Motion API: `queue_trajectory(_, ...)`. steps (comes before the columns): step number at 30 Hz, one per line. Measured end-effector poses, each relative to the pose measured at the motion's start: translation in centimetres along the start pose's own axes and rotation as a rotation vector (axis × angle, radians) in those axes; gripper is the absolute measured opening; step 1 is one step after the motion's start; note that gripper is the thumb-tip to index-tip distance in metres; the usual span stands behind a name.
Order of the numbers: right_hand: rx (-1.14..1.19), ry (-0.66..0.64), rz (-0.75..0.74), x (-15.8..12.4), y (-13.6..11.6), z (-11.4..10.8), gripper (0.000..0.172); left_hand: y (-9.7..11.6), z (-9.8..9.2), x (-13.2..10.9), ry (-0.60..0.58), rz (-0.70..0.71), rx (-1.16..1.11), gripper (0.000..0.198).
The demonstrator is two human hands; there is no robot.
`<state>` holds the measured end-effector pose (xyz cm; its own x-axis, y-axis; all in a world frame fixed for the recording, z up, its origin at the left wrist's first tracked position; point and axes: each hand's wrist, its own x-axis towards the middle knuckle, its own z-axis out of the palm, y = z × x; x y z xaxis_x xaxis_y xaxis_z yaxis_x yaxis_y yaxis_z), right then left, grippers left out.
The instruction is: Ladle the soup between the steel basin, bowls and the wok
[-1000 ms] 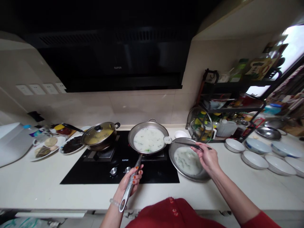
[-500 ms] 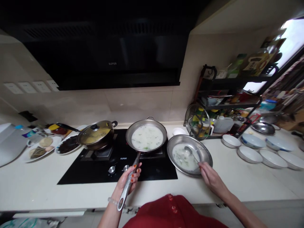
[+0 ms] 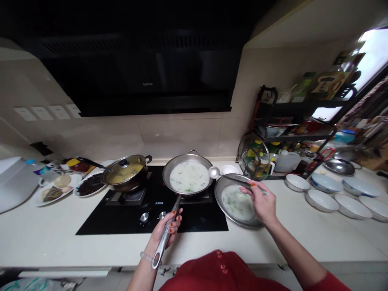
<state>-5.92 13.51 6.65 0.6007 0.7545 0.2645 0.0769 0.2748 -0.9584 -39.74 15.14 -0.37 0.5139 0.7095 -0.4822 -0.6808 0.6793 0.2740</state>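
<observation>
We keep our two hands apart, each closed on something. Our left hand (image 3: 166, 228) is wrapped around the long metal handle (image 3: 163, 243) of the shallow pan (image 3: 176, 162), which sits on the right side of the black cooktop (image 3: 200, 221), filled with white liquid flecked with green. Our right hand (image 3: 263, 202) grips the ladle (image 3: 214, 172) by its dark handle, over the metal basin (image 3: 218, 200); the ladle's bowl is at the pan's right rim, and we cannot tell whether they touch. The basin stands on the counter (image 3: 121, 250) just beside the cooktop, holding similar pale liquid with green bits. On the left side of the cooktop we see a pot (image 3: 133, 184) under a glass lid (image 3: 123, 171); well to the right, bowls (image 3: 321, 201) stand grouped.
</observation>
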Motion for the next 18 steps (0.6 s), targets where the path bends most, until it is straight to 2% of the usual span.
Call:
queue_trajectory(3,-0.103,-0.141,-0.031,0.6,1.0,3.1,0.027,0.0,0.2,0.0,0.002,-0.007,0.012,0.025)
queue_trajectory(6,-0.172,-0.246,-0.136,1.6,2.8,5.6,0.024,0.0,0.3,0.0,0.003,-0.011,0.019,0.024)
queue_trajectory(9,-0.209,-0.314,-0.239,2.5,4.6,7.4,0.022,0.1,0.2,0.1,-0.005,-0.017,0.023,0.023)
queue_trajectory(11,-0.226,-0.334,-0.255,2.8,5.5,8.2,0.021,0.0,0.1,0.1,-0.015,-0.021,0.028,0.023)
queue_trajectory(15,-0.21,-0.284,-0.089,3.2,6.6,8.9,0.021,0.0,0.1,0.2,-0.013,-0.02,0.019,0.022)
queue_trajectory(18,-0.092,-0.134,0.078,3.5,6.7,8.9,0.02,0.0,0.3,0.1,-0.005,-0.022,0.006,0.022)
